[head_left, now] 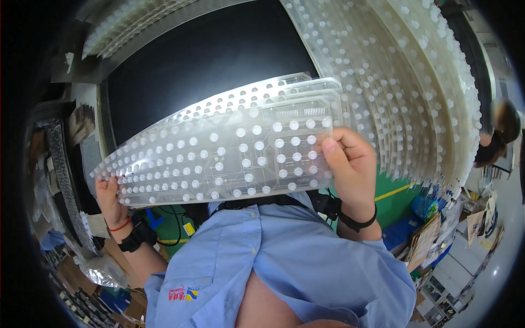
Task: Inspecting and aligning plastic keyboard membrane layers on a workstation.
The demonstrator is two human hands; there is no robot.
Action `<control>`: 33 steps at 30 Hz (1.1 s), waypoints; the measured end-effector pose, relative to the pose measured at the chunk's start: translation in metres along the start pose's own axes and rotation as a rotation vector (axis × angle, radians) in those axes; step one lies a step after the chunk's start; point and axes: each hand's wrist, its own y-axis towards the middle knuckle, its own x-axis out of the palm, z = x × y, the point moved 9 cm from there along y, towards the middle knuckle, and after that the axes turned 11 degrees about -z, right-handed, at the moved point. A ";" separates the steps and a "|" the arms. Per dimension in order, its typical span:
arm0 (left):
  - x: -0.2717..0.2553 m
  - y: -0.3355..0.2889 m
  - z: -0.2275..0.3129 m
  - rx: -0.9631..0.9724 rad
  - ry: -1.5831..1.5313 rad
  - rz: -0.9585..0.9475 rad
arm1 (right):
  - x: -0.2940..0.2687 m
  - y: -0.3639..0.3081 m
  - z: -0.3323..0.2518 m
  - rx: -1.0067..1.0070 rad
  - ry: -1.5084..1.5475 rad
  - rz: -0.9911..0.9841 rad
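Note:
My left hand (111,203) and my right hand (354,164) hold up a small fanned stack of clear keyboard membrane sheets (232,167) in front of my body. Rows of white round rubber domes and fine printed lines cover the front sheet. My left fingers are closed on the stack's lower left corner. At the right edge, my right thumb lies on the front sheet with the fingers bent behind it. Several sheets show staggered along the top and right edges. The stack tilts, and its right end stands higher than its left.
A black flat surface (208,54) lies beyond the sheets. Tall piles of similar domed sheets (404,93) stand at the right, more (128,27) at the far left. Black keyboards (63,158) line the left side. Another person (503,128) is at the far right. Below is green floor (391,191).

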 end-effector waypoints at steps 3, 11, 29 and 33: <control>0.002 -0.001 0.008 0.022 0.027 0.011 | 0.006 -0.002 -0.006 -0.002 0.096 -0.037; 0.055 0.006 0.032 0.177 -0.244 -0.106 | -0.031 -0.042 -0.049 -0.133 0.097 0.032; 0.050 0.007 0.027 -0.176 0.386 0.174 | -0.176 -0.203 -0.140 -0.603 -0.278 1.117; 0.012 -0.006 0.024 -0.135 0.456 0.238 | -0.124 -0.226 -0.163 -0.796 -0.788 1.529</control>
